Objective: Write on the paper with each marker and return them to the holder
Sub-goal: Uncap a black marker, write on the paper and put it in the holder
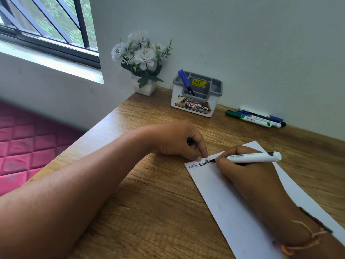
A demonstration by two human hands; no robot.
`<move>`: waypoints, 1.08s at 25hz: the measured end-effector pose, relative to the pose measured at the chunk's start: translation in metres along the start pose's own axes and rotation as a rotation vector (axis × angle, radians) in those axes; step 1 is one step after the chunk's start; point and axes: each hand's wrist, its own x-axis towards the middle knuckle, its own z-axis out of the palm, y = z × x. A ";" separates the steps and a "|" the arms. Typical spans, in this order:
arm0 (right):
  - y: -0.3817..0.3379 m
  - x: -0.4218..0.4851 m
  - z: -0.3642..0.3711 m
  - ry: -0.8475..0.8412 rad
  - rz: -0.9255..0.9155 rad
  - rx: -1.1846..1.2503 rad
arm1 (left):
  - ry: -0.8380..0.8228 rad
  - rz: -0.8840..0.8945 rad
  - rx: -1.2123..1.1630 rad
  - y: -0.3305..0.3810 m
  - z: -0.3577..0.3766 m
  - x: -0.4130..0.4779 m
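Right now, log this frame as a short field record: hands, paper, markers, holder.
right hand: gripping a white marker, tip on the paper
left hand: pinning the paper's top edge, a dark object partly hidden in the palm
paper: two words written, one thin blue, one thick black
holder: one blue marker standing inside
loose markers: lying on the desk by the wall, right of holder
flower pot: left of holder

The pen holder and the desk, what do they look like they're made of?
The pen holder looks like moulded plastic: smooth white body, grey compartment insert, slight sheen. The desk shows matte brown wood grain, though whether it is solid wood or printed laminate cannot be told.
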 end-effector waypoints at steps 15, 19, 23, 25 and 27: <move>0.004 0.004 0.001 0.005 -0.029 -0.073 | -0.006 -0.027 -0.023 0.001 0.000 0.000; 0.004 0.006 -0.003 0.004 -0.005 0.097 | -0.017 -0.024 -0.007 0.001 0.000 -0.002; 0.005 0.007 -0.006 0.017 0.042 0.290 | 0.129 -0.097 -0.195 0.000 -0.002 -0.005; 0.006 0.007 -0.008 0.008 0.046 0.363 | 0.218 -0.159 -0.576 0.002 -0.003 -0.004; 0.006 0.006 -0.009 0.024 0.076 0.470 | 0.276 -0.141 -0.921 0.006 -0.005 -0.002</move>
